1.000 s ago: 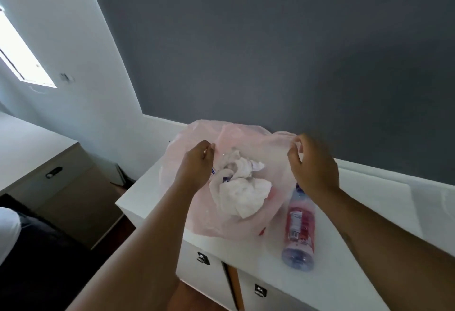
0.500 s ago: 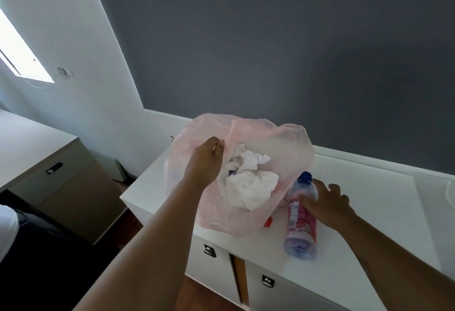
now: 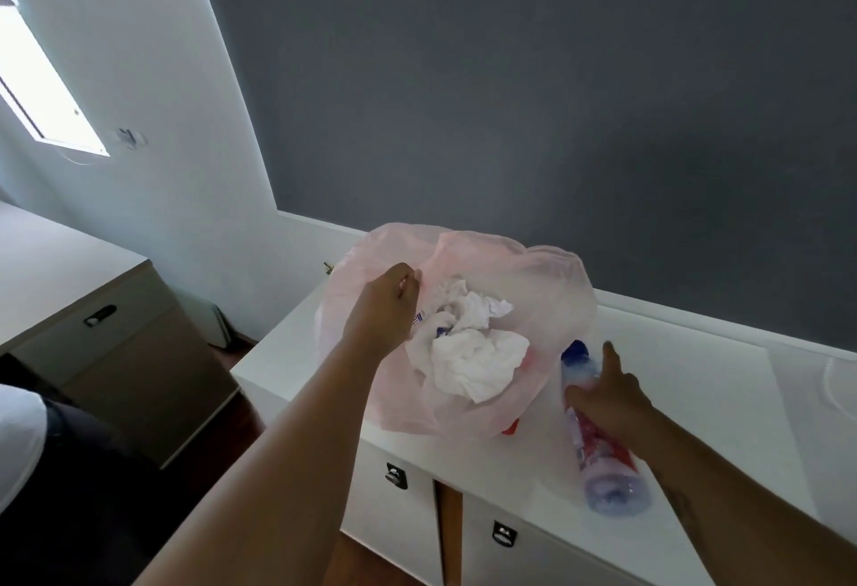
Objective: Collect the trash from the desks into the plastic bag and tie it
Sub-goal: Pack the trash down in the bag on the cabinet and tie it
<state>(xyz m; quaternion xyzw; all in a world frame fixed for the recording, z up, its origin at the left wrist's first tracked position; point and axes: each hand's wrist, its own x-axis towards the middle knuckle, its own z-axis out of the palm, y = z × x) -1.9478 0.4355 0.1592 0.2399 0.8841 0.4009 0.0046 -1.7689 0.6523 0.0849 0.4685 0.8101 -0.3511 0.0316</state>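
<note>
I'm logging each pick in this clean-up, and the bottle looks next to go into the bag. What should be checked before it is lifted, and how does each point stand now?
1. Bag mouth open: ok. The left hand holds up the rim of the pink plastic bag.
2. Room inside: ok. The crumpled white paper leaves space on the right.
3. Grip on bottle: not ok. The right hand lies over the bottle with one finger still pointing out.
4. Bottle cap on: ok, the blue cap is in place.
5. Bag seated on the white desk: ok.
6. Red item under the bag's edge: cannot tell what it is.
</note>
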